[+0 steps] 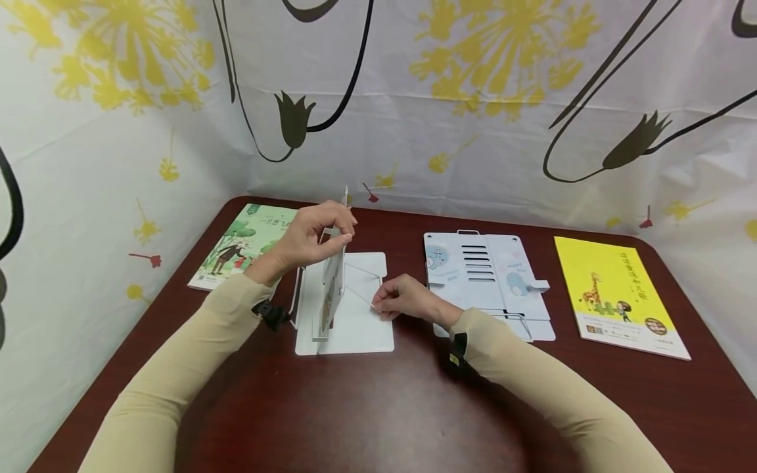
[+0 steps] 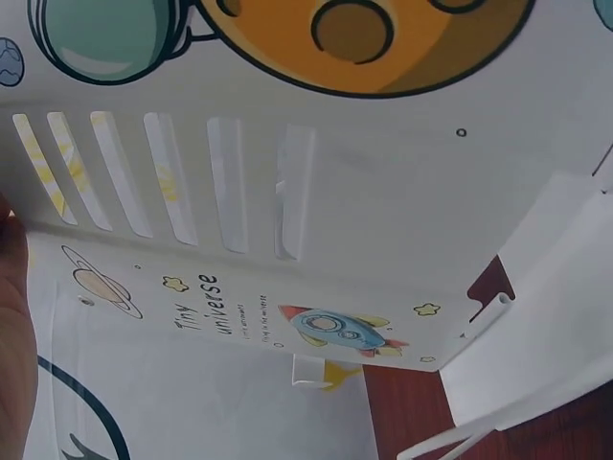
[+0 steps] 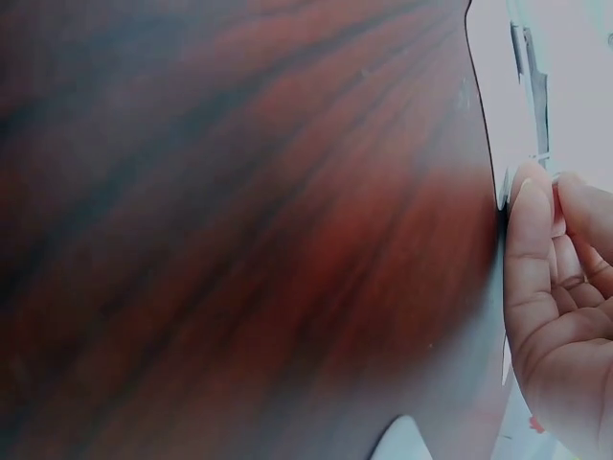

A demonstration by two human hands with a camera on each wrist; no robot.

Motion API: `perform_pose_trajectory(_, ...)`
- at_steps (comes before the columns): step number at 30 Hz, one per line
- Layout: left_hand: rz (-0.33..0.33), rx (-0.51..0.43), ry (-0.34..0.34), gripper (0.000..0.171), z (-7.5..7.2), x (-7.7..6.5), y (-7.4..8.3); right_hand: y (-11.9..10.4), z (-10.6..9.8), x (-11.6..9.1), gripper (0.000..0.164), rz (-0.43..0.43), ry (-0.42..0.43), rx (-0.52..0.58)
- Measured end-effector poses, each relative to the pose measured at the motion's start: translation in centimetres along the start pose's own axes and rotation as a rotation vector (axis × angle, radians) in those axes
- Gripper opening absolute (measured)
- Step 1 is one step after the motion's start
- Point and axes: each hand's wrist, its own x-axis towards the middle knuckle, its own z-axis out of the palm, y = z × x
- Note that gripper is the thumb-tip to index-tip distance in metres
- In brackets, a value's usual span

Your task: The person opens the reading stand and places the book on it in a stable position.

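A white book stand stands unfolded on the table, its slotted panel point(image 1: 332, 289) upright over a flat base point(image 1: 357, 338). My left hand point(image 1: 313, 235) grips the panel's upper edge between thumb and fingers. Seen in the left wrist view, the panel point(image 2: 383, 211) bears an orange planet, a rocket and the words "Tiny universe"; only a sliver of the left hand point(image 2: 13, 335) shows. With thumb and forefinger my right hand point(image 1: 405, 297) pinches the thin wire support point(image 1: 363, 270) at the base's right edge. Those fingertips meet beside the white plate in the right wrist view, where the hand point(image 3: 565, 297) hides the wire's end.
A second book stand point(image 1: 503, 263), printed with blue animals, lies flat to the right. Beyond it is a yellow book point(image 1: 615, 289). Behind the left forearm lies a green book point(image 1: 260, 230), partly covered. Patterned white cloth point(image 1: 378, 131) hangs along the table's back and sides.
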Motion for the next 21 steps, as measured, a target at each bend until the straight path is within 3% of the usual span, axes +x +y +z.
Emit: perform_pose_trajectory(21,-0.044,0.004,-0.038,0.015,1.7,0.5,-0.5,0.2,0.5,-0.2,0.012,0.034,0.002,0.113)
